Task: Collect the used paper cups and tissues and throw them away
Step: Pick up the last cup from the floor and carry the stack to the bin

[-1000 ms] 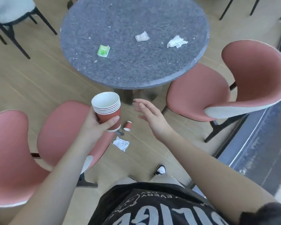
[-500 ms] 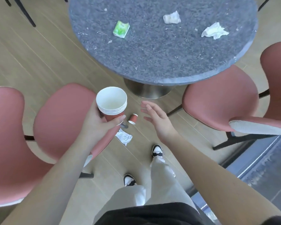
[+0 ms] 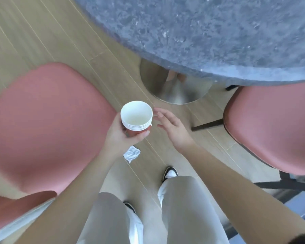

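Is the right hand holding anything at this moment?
No, the right hand is open with relaxed fingers beside the stack of cups, which the left hand grips.

head view – steeply downward; floor (image 3: pixel 63 32) near

The left hand (image 3: pixel 121 136) curls its fingers and thumb round a stack of red paper cups (image 3: pixel 136 117); the right hand (image 3: pixel 173 128) hovers beside it, fingers relaxed and spread.

Red cups (image 3: pixel 136 118) w/ white insides, pink chairs (image 3: pixel 48 120), speckled grey table (image 3: pixel 209 36), white tissue (image 3: pixel 131 154).
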